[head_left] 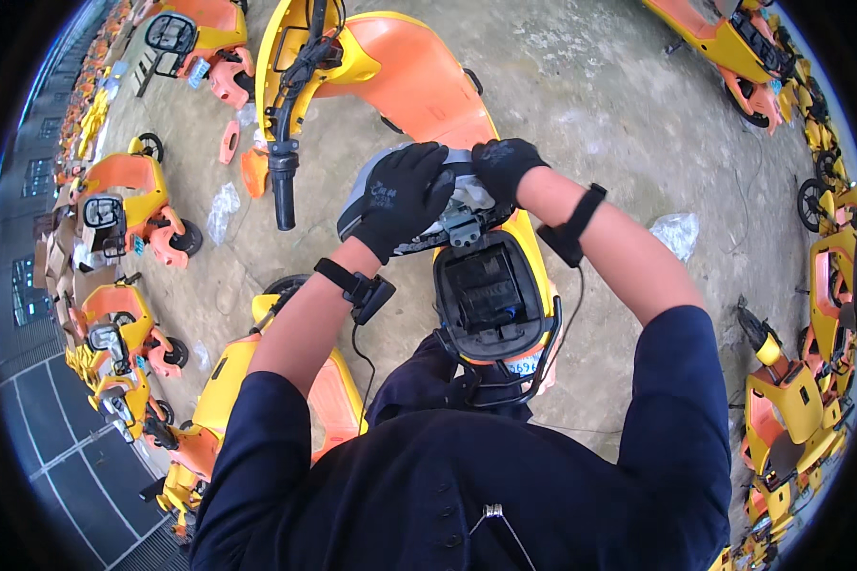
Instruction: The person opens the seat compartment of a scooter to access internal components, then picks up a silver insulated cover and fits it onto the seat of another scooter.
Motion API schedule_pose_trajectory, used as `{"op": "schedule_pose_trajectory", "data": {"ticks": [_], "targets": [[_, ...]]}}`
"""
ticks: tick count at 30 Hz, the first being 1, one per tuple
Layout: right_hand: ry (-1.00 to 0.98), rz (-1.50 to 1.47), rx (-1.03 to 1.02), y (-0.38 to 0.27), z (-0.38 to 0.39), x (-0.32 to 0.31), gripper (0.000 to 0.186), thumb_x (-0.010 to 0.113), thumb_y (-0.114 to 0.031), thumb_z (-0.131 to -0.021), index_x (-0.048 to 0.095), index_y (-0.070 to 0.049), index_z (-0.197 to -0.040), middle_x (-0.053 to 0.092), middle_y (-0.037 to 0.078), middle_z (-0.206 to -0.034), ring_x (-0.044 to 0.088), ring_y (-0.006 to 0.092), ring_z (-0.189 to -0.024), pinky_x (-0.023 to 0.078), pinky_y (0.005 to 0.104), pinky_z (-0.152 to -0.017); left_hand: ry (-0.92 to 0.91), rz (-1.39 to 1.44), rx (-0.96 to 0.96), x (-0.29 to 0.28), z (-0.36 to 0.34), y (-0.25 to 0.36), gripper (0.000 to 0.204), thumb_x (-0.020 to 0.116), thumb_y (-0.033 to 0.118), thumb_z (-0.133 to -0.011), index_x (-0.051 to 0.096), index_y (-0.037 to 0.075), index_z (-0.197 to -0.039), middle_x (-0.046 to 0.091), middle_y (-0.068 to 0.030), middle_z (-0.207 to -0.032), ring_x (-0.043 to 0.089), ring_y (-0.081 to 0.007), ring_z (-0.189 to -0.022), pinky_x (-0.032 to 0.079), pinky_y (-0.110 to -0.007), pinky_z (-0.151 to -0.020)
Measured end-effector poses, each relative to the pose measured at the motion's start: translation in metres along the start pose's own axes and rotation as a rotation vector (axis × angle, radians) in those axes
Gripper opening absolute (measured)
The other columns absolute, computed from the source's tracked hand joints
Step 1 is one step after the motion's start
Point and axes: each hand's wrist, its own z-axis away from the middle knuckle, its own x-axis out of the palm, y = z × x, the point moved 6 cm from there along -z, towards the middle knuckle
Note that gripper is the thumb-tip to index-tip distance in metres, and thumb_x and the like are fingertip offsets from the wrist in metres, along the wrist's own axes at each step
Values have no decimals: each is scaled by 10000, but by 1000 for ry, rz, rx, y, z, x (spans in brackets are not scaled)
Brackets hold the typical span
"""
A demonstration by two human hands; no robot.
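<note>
A scooter seat (362,192), grey and black, is lifted off the yellow and orange scooter (419,76), its underside partly facing me. My left hand (405,195), in a black glove, is closed over the seat's left part. At the seat's right end my right hand (507,169), gloved the same way, has its fingers curled round the edge; the fingertips are hidden. Between the hands and just below them a metal hinge bracket (462,228) shows. Behind it, nearer me, the black storage compartment (490,290) under the seat lies uncovered, with a dark block-like thing inside.
The handlebar grip (284,190) juts out left of my left hand. A black rear rack (505,385) curves close to my legs. Another yellow scooter (224,390) stands near my left. Plastic wrap (676,233) and an orange panel (254,171) lie on the concrete; more scooters line both sides.
</note>
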Motion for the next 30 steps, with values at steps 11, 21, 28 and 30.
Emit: {"op": "schedule_pose_trajectory", "data": {"ticks": [11,21,28,30], "targets": [[-210,-83,-260,-23,43,14,284,397,-264,-813,630,-103,-835,619,145,-749,608,309,-738,477,398,-674,-63,68,108,-3,2,-12,419,655,255,-698,542,44,-1042,562,-137,-1047,535,-300,-960,428,-395,-823],[-251,-438,322,-13,90,12,448,453,-471,-801,625,-65,-879,614,176,-827,586,322,-809,450,413,-717,3,200,-241,-26,57,-44,432,645,166,-730,514,45,-1123,528,-163,-1018,520,-297,-940,426,-366,-816],[424,-340,-390,-107,58,39,527,534,-67,-694,451,-115,-1212,550,175,-959,504,317,-939,425,401,-800,-213,185,8,-33,48,-53,478,662,133,-688,516,66,-1138,519,-135,-842,515,-277,-746,432,-351,-615],[330,-324,-413,-119,41,48,532,556,-146,-725,404,-41,-1224,522,225,-1028,503,340,-965,421,398,-812,-212,159,23,-33,37,-53,457,654,123,-699,519,68,-1133,529,-121,-794,523,-265,-737,433,-350,-616]]}}
